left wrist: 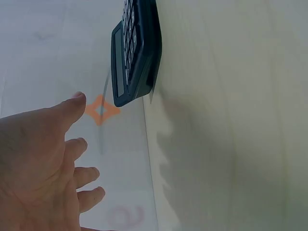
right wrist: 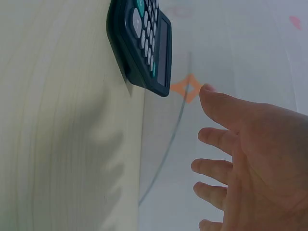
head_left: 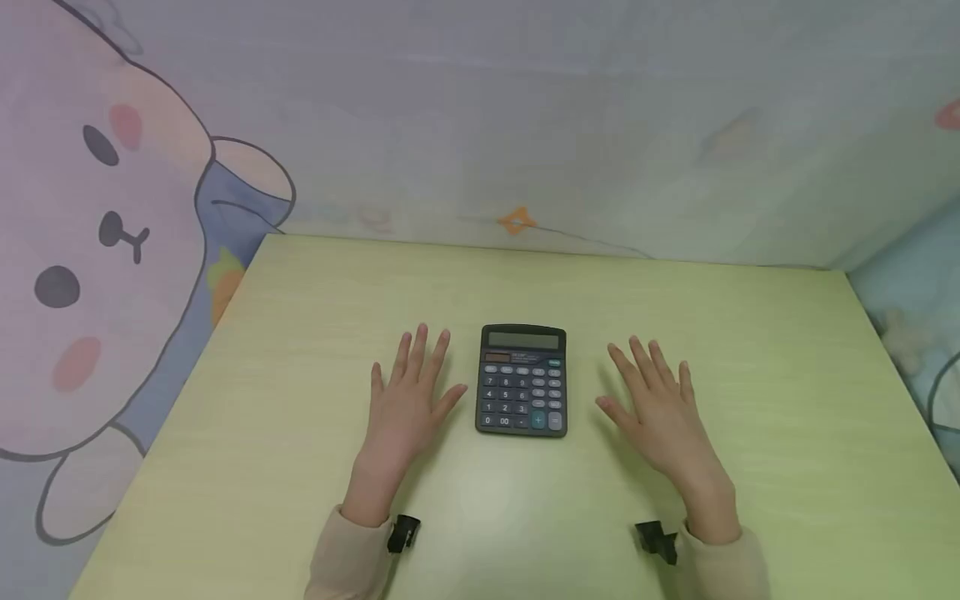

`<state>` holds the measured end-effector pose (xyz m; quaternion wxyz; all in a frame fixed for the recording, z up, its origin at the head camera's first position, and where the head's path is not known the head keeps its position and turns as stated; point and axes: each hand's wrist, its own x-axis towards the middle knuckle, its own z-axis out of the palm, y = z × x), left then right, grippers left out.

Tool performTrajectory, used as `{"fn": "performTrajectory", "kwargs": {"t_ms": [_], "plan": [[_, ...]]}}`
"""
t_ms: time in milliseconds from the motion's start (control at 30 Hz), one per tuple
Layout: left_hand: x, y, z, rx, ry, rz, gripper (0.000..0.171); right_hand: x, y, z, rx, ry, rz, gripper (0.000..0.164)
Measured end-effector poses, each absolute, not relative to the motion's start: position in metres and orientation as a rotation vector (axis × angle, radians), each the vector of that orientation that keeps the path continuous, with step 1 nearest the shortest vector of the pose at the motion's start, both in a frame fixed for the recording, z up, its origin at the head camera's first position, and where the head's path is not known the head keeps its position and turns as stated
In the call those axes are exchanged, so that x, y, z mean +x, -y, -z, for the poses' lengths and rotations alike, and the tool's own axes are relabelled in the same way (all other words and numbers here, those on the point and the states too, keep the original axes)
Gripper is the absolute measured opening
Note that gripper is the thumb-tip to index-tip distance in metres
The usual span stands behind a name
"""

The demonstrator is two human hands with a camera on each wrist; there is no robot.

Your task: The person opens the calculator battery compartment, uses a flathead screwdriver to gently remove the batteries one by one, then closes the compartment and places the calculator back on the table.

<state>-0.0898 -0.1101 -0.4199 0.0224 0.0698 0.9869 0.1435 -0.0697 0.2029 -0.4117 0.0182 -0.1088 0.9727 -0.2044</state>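
Note:
A dark calculator (head_left: 522,381) lies face up on the pale wooden table (head_left: 480,517), its blank display toward the back and its number keys facing the person. On its left side the left hand (head_left: 405,412) hovers palm down with fingers spread, thumb toward the calculator. The right hand (head_left: 660,417) mirrors it on the other side, also spread and holding nothing. Both wrist views show gaps between the hands and the calculator (left wrist: 137,53), with finger shadows cast on the tabletop. In the right wrist view, the green and grey keys of the calculator (right wrist: 139,43) show.
Behind the table hangs a pale printed cloth (head_left: 480,125) with an orange diamond shape (head_left: 517,220). A large cartoon animal (head_left: 112,250) is printed at the left. Small black clips (head_left: 403,533) sit by the beige sleeve cuffs (head_left: 348,554). A dark cable (head_left: 933,400) shows at the far right.

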Motion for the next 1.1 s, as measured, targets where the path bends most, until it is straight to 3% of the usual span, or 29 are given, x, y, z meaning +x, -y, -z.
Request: {"fn": "performTrajectory", "kwargs": {"t_ms": [1100], "plan": [[-0.094, 0.087, 0.424, 0.289, -2.979, -0.624, 0.064, -0.085, -0.179, 0.423, -0.363, -2.899, 0.787, 0.064]]}}
